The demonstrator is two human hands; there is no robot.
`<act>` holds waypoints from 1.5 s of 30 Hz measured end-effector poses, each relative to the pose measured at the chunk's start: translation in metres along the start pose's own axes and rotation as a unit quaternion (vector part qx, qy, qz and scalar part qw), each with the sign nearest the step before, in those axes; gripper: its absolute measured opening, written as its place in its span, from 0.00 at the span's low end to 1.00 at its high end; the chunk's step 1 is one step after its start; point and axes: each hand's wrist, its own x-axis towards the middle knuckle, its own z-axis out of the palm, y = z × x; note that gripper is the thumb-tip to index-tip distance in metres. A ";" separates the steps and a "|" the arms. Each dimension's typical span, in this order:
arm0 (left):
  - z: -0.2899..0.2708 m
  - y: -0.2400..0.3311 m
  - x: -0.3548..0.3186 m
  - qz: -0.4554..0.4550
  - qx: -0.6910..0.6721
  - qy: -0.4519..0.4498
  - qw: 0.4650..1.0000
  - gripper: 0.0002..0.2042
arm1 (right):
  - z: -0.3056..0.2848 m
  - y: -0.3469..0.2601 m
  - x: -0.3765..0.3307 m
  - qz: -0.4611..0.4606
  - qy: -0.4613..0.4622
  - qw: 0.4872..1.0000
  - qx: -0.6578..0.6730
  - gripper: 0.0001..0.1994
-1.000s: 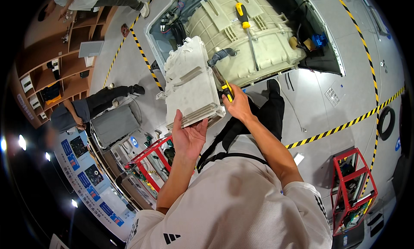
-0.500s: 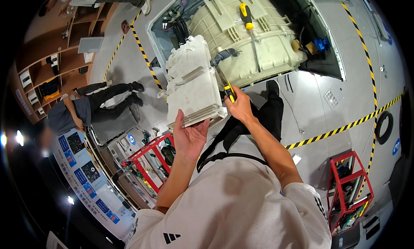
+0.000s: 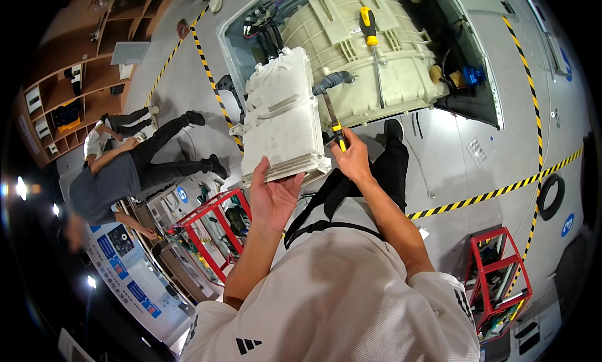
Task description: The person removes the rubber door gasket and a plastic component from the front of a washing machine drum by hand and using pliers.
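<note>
My left hand (image 3: pixel 274 202) grips the lower edge of a white plastic dispenser housing (image 3: pixel 279 123), fingers tucked beneath it and thumb against its face. The housing tilts in front of the opened machine, and a grey corrugated hose (image 3: pixel 331 81) joins its right side to the cream plastic tub (image 3: pixel 351 54). In my right hand (image 3: pixel 352 158) is a pair of pliers (image 3: pixel 332 117) with yellow and black handles. Their long metal jaws point up along the housing's right edge, with the tips by the hose end. Whether the tips grip anything is too small to tell.
A yellow and black screwdriver (image 3: pixel 370 32) lies on the tub. Dark wires (image 3: pixel 266 32) run at the machine's left corner. Red-framed racks (image 3: pixel 495 268) stand right and left. A person (image 3: pixel 113 174) is at the left, with another beyond. Striped tape (image 3: pixel 476 203) marks the floor.
The pliers' jaws have swung more upright, their tips nearer the hose end. My left hand keeps its grip on the housing. The people at left have shifted, and the view has moved slightly.
</note>
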 end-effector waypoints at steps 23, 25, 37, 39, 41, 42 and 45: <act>-0.011 0.013 0.008 -0.019 -0.036 -0.007 0.999 0.17 | -0.018 0.004 0.010 -0.160 0.065 0.979 -0.111 0.20; -0.011 0.011 0.007 -0.010 -0.037 0.006 0.999 0.18 | -0.022 -0.002 0.010 -0.116 0.030 0.987 -0.106 0.21; -0.005 0.005 0.009 -0.028 -0.051 0.009 0.998 0.18 | -0.019 -0.020 0.004 -0.042 -0.016 0.996 -0.081 0.23; -0.003 0.001 0.008 -0.017 -0.039 0.022 0.999 0.18 | -0.016 -0.004 0.005 -0.103 0.020 0.986 -0.126 0.23; -0.004 0.000 0.006 -0.013 -0.038 0.027 0.999 0.18 | -0.018 -0.009 0.003 -0.106 0.024 0.984 -0.140 0.23; -0.005 0.001 0.007 -0.014 -0.042 0.024 0.999 0.18 | -0.018 -0.009 0.002 -0.103 0.020 0.984 -0.141 0.22; -0.004 -0.001 0.007 -0.015 -0.043 0.019 0.999 0.18 | -0.019 -0.033 -0.003 -0.009 -0.041 0.995 -0.091 0.21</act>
